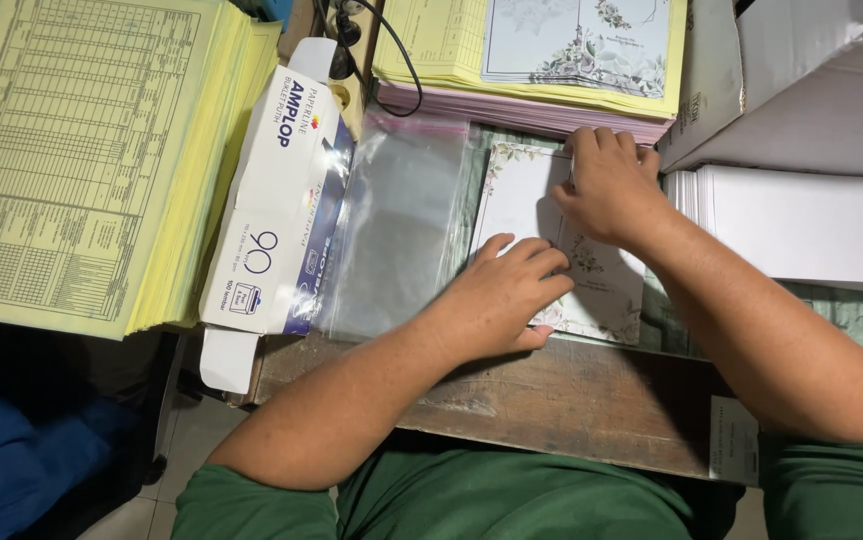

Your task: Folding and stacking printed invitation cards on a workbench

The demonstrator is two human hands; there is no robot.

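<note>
Both your hands lie flat and open on the white floral-bordered card [521, 200], holding it down, not gripping. Your left hand [501, 295] presses the lower edge; your right hand [606, 185] covers the upper right part. The card rests on the worn wooden table [571, 400], just beside the pile of clear plastic sleeves [396, 225] on its left.

I think the risk is this: the sleeves are smooth and thin, so a small push of your left wrist could make the pile slide or wrinkle. Also, if you press unevenly, the card's corner may bend.

To the left of the sleeves lies a long white cardboard envelope box with blue print [276, 200], its end flap open. Further left is a thick stack of yellow printed forms [81, 160]. At the top is another yellow and pink paper stack [451, 60] carrying a floral card. On the right stand white cardboard boxes [801, 110].
</note>
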